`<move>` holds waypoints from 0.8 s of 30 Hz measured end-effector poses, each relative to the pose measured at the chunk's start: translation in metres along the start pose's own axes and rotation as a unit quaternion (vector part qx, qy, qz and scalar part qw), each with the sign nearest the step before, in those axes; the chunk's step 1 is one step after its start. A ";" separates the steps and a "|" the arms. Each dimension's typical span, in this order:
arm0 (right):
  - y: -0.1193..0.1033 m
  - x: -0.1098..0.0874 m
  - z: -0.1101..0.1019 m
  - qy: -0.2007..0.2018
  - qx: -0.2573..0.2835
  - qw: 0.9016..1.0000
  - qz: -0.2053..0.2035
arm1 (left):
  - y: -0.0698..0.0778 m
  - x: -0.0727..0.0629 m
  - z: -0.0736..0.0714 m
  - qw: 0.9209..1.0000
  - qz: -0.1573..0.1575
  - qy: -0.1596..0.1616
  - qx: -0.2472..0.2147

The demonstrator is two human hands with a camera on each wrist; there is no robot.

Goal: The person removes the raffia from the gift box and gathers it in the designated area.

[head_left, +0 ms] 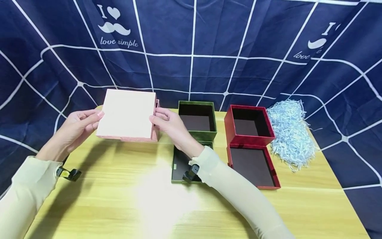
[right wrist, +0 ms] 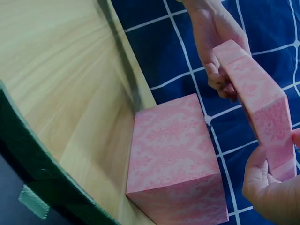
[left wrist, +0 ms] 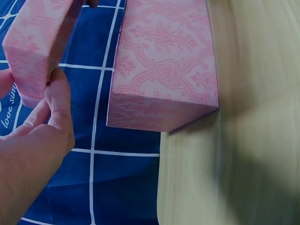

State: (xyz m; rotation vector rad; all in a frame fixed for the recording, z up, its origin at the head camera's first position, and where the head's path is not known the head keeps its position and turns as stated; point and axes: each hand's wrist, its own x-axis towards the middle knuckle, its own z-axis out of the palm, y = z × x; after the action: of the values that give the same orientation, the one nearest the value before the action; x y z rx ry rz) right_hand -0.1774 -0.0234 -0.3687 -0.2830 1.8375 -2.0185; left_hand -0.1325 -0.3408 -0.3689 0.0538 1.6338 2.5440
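A pale pink patterned box lid (head_left: 126, 114) is held level by both hands, apart from and above the pink box base (left wrist: 166, 51). My left hand (head_left: 74, 131) pinches the lid's left edge between thumb and fingers. On the opposite side my right hand (head_left: 174, 127) grips the right edge, thumb on the rim. Both wrist views show the gap between lid (right wrist: 262, 98) and base (right wrist: 176, 145). In the head view the lid covers most of the base, whose inside is hidden.
A green box (head_left: 198, 132) stands right of the pink one, its lid (head_left: 179, 176) lying in front under my right forearm. Further right are a red box (head_left: 250, 138), its lid (head_left: 277, 182) and a heap of light blue shredded paper (head_left: 290, 132). A blue cloth (head_left: 215, 39) hangs behind.
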 end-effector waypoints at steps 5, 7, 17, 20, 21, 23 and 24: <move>-0.001 -0.009 -0.003 0.003 -0.054 0.999 0.002 | 0.000 -0.005 0.000 1.000 0.004 -0.012 0.005; -0.001 -0.012 -0.003 0.005 -0.071 0.997 0.001 | 0.000 -0.009 -0.002 1.000 0.010 -0.013 0.001; -0.003 -0.032 -0.003 -0.034 -0.100 0.994 -0.005 | 0.006 -0.031 -0.011 0.998 0.019 -0.054 0.039; -0.002 -0.038 -0.002 -0.055 -0.072 0.996 -0.009 | 0.009 -0.039 -0.013 0.993 0.010 -0.083 0.083; -0.001 -0.039 -0.001 -0.059 -0.069 0.996 -0.012 | 0.009 -0.041 -0.014 0.991 0.007 -0.096 0.090; 0.000 -0.043 -0.001 -0.065 -0.061 0.996 -0.012 | 0.009 -0.044 -0.017 0.985 0.008 -0.120 0.120; 0.001 -0.045 -0.001 -0.070 -0.058 0.996 -0.010 | 0.009 -0.046 -0.018 0.982 0.011 -0.132 0.132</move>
State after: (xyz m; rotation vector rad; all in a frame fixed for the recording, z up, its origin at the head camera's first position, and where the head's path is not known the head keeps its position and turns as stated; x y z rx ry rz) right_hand -0.1369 -0.0041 -0.3650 -0.4653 1.8728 -1.8577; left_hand -0.0897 -0.3660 -0.3671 0.4175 1.8518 2.2012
